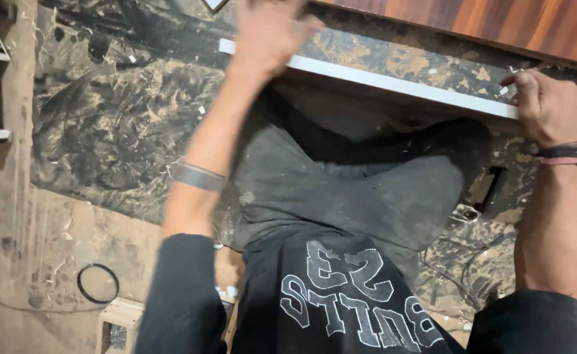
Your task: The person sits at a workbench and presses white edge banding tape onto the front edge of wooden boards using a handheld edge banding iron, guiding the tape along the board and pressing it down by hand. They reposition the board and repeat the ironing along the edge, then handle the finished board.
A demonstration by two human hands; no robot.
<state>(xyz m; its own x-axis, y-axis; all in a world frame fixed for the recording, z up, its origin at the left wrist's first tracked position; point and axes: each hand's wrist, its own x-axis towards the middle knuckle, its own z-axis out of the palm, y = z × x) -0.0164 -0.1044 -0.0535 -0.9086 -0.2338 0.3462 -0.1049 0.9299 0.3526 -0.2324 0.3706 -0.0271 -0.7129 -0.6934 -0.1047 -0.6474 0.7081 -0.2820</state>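
The right hand (551, 108) clamps the white strip (393, 84), which runs leftward under the blurred, open left hand (268, 33). Dark trousers (367, 177) lie beneath; a wooden board (498, 23) lies beyond, cut off.

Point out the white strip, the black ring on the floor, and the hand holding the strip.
white strip (393, 84): head view, on its bare middle stretch.
black ring (98, 283): head view, on its left rim, on the floor.
right hand (551, 108): head view, on the back of the hand gripping the strip.
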